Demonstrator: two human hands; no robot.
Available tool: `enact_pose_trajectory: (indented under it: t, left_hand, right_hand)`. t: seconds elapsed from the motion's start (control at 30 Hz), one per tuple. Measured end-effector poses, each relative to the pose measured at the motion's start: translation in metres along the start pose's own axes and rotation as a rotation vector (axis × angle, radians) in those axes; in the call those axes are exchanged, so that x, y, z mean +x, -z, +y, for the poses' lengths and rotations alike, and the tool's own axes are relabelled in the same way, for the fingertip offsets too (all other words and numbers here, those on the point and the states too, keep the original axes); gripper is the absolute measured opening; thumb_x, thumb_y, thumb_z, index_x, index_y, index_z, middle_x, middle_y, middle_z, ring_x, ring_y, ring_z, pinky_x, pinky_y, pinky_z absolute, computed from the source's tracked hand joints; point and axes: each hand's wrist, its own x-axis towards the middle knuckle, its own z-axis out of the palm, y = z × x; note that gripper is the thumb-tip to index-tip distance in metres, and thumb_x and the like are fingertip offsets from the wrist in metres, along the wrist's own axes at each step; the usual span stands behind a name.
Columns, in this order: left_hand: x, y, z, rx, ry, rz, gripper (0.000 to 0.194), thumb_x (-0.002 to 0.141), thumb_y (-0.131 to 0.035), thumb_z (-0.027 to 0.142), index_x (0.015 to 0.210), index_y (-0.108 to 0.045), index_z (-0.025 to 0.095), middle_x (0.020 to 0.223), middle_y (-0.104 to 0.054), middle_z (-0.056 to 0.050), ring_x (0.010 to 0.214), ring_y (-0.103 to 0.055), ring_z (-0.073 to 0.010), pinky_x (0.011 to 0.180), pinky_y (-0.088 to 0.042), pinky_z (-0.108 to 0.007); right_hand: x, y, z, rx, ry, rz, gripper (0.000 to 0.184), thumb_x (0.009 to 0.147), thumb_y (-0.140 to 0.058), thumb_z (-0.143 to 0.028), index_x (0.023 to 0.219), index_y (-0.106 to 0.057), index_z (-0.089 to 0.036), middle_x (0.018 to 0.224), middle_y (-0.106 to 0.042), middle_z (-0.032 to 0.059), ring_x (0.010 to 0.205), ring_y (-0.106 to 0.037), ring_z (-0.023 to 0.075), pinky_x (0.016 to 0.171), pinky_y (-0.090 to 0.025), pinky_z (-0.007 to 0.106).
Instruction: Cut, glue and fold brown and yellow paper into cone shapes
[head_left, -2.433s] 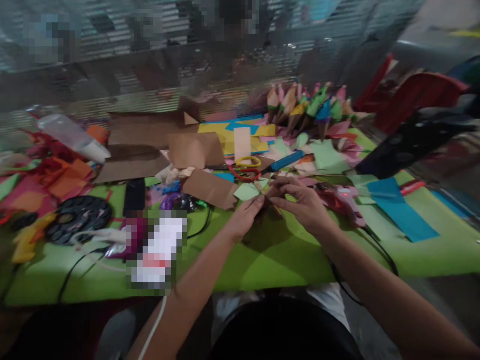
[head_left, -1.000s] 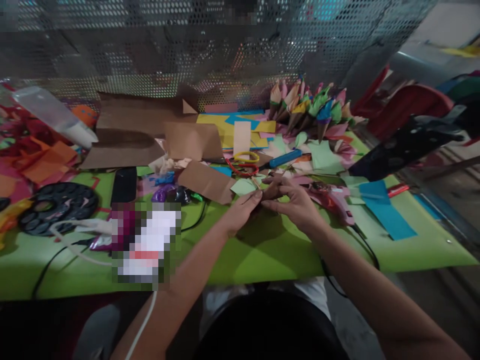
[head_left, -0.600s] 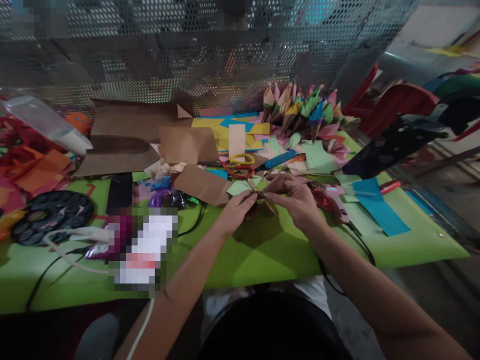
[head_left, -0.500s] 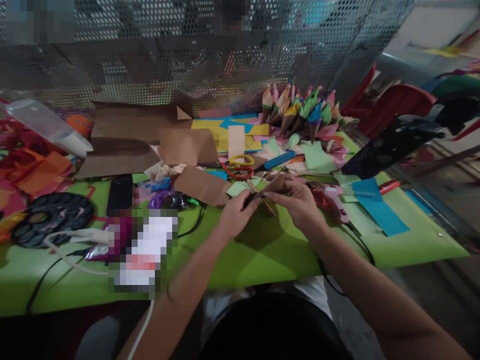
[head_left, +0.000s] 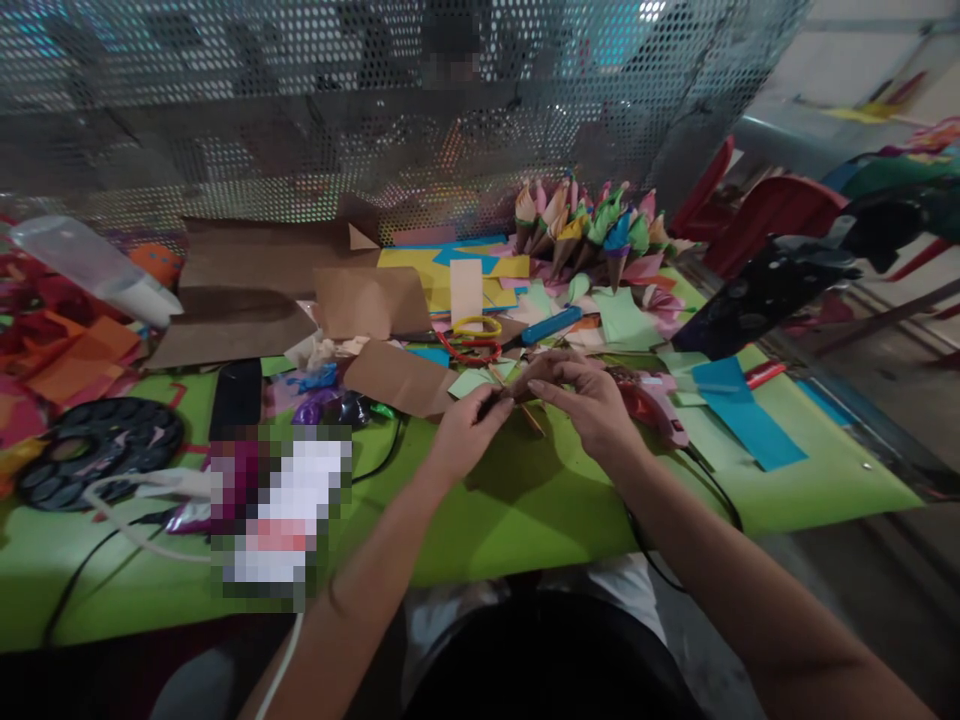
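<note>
My left hand (head_left: 466, 433) and my right hand (head_left: 589, 400) meet over the green table cover (head_left: 525, 510). Between their fingertips they pinch a small brown paper piece (head_left: 525, 392), with a thin wooden stick (head_left: 531, 418) poking out below it. Both hands have their fingers curled round it. Just right of my right hand lies a red and pink glue gun (head_left: 652, 402) with a black cord. Beyond the hands lie scissors with yellow and red handles (head_left: 476, 338) and a blue knife (head_left: 551, 324).
Brown paper sheets (head_left: 262, 290), coloured paper scraps and a blue sheet (head_left: 739, 410) cover the table. A cluster of paper cones (head_left: 589, 225) stands at the back. A black round palette (head_left: 97, 445), a phone (head_left: 236, 395) and a clear bottle (head_left: 94, 268) lie at the left. Perforated metal screen behind.
My hands stay together on the brown paper piece, with small finger shifts. The view has drifted slightly, so the table sits a little lower and to the left.
</note>
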Motion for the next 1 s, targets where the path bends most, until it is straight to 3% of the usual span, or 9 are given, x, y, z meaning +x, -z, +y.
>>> enact_pose_trajectory:
  t: [0.1,0.33,0.5,0.7,0.83,1.0]
  left_hand:
    - [-0.001,-0.001,0.001,0.004,-0.01,-0.005,0.032,0.092,-0.054,0.048,0.097,-0.063,0.018,0.086,-0.063,-0.002,0.083,-0.055,-0.0188,0.076,-0.043,-0.028]
    - [0.001,-0.002,-0.002,-0.022,-0.009,-0.016,0.028,0.093,-0.053,0.04,0.089,-0.067,0.016,0.084,-0.066,-0.003,0.083,-0.055,-0.0191,0.079,-0.046,-0.03]
    - [0.002,-0.001,-0.001,-0.082,0.004,-0.036,0.03,0.092,-0.054,0.04,0.097,-0.07,0.015,0.094,-0.07,-0.006,0.093,-0.061,-0.0232,0.088,-0.047,-0.034]
    - [-0.001,0.0,-0.003,-0.05,-0.052,-0.005,0.046,0.093,-0.056,0.042,0.132,-0.06,0.018,0.129,-0.067,-0.01,0.119,-0.06,-0.0276,0.101,-0.046,-0.037]
    - [-0.001,-0.001,-0.007,0.078,-0.131,0.006,0.049,0.09,-0.058,0.03,0.137,-0.056,0.018,0.134,-0.066,-0.011,0.125,-0.059,-0.0276,0.108,-0.043,-0.038]
    - [0.002,-0.002,-0.01,-0.025,-0.073,0.003,0.044,0.091,-0.055,0.03,0.133,-0.061,0.018,0.131,-0.069,-0.01,0.122,-0.061,-0.027,0.11,-0.043,-0.042]
  right_hand:
    - [-0.001,-0.003,-0.003,-0.017,0.001,0.049,0.028,0.075,-0.079,-0.044,0.063,-0.065,-0.023,0.103,-0.069,0.0062,0.107,-0.06,0.0272,0.1,-0.044,0.045]
    - [-0.003,-0.005,-0.006,-0.03,0.013,-0.004,0.022,0.076,-0.078,-0.04,0.065,-0.07,-0.023,0.109,-0.069,0.0069,0.116,-0.058,0.0276,0.105,-0.04,0.044]
    - [-0.003,-0.006,-0.001,0.09,-0.032,0.021,0.026,0.079,-0.075,-0.046,0.067,-0.073,-0.023,0.108,-0.067,0.0077,0.113,-0.059,0.0276,0.1,-0.045,0.043]
    - [-0.003,-0.006,-0.001,0.105,-0.051,0.027,0.034,0.08,-0.073,-0.057,0.073,-0.077,-0.024,0.11,-0.065,0.0079,0.111,-0.059,0.0278,0.096,-0.05,0.042]
    - [-0.003,-0.007,-0.002,0.12,-0.048,0.013,0.036,0.081,-0.071,-0.058,0.073,-0.075,-0.023,0.1,-0.068,0.0083,0.104,-0.062,0.0278,0.088,-0.052,0.042]
    - [-0.002,-0.007,-0.003,0.106,-0.038,-0.035,0.028,0.078,-0.075,-0.051,0.077,-0.073,-0.023,0.084,-0.069,0.0044,0.09,-0.062,0.024,0.085,-0.051,0.041]
